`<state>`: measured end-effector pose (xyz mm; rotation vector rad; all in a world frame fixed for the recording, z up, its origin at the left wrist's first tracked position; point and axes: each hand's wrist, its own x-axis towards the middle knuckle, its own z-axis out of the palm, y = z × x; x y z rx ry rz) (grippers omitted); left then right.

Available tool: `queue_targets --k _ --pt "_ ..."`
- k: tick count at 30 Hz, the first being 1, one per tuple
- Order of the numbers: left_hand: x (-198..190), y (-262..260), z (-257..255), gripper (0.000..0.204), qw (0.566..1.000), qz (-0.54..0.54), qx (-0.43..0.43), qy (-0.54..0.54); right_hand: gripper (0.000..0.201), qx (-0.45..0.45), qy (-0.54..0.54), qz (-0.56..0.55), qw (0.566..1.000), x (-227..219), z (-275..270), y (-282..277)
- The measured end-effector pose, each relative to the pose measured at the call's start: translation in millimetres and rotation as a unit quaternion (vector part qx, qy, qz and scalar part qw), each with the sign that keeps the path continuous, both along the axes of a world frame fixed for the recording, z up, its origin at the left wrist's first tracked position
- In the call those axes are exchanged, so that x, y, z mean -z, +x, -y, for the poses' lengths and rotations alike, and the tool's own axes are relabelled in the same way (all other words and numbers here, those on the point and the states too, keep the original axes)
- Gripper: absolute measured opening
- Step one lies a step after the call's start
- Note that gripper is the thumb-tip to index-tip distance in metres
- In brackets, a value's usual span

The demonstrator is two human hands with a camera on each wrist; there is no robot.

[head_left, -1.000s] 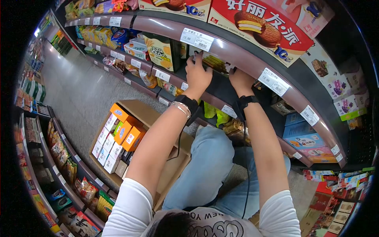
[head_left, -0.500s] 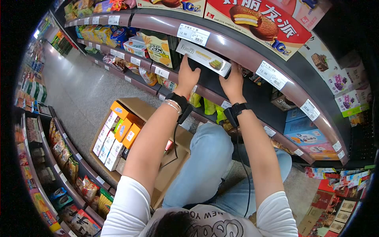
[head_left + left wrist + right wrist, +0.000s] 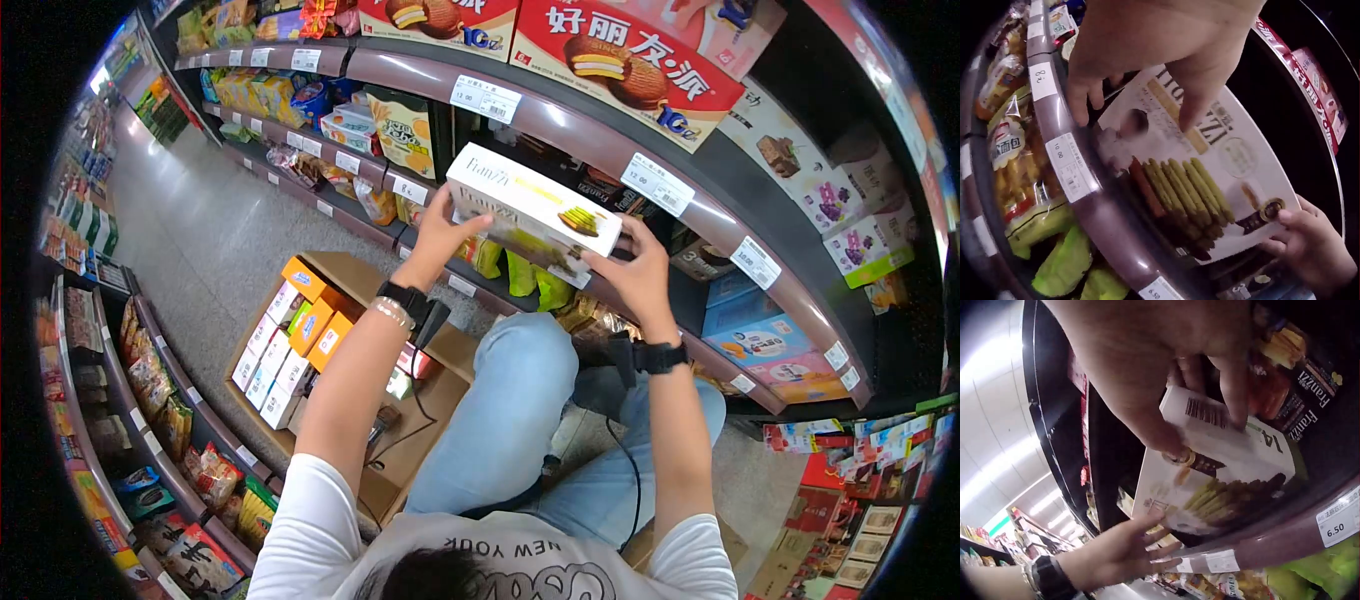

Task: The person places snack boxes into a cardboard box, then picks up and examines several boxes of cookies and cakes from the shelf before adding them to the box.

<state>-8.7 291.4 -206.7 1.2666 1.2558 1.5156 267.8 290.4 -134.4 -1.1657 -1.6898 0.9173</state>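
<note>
A white Franzzi biscuit box (image 3: 535, 205), printed with green biscuit sticks, is held tilted in front of the shelf edge. My left hand (image 3: 440, 235) grips its left end, thumb on the front face. At the opposite end my right hand (image 3: 642, 275) holds the box, thumb on the front and fingers over the end. In the right wrist view, the right hand (image 3: 1172, 369) covers part of the barcode end. The left wrist view shows the left thumb pressing the printed face of the box (image 3: 1235, 162).
Dark Franzzi boxes (image 3: 1291, 394) stand on the shelf behind. Price tags line the curved shelf edge (image 3: 590, 130) above. On the floor to the left, a cardboard carton (image 3: 450, 350) holds white boxes (image 3: 275, 365) and orange boxes (image 3: 313, 328). Bagged snacks (image 3: 525, 278) lie on the lower shelf.
Both hands were deep in the shelf. They have drawn the biscuit box out toward the body, and it now stands in front of the shelf edge.
</note>
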Motion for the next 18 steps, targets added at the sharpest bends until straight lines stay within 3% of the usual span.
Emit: queue_targets --k 6,7,11,15,18 --pt "-32 13 54 0.059 0.996 0.064 0.06 0.028 0.057 -0.034 -0.049 -0.035 0.998 -59 51 36" --pt "-46 15 68 0.052 0.994 0.081 0.077 -0.015 0.054 -0.028 -0.044 -0.049 0.997 -61 58 40" --pt "-41 34 104 0.044 0.983 0.126 0.098 -0.09 0.046 -0.02 -0.099 -0.095 0.99 -48 77 63" --pt "-47 65 136 0.048 0.991 0.119 0.024 -0.054 0.043 0.006 -0.133 -0.207 0.969 -27 98 71" --pt "-47 78 144 0.048 0.986 0.149 0.025 -0.074 0.045 0.021 -0.18 -0.218 0.959 -22 111 72"
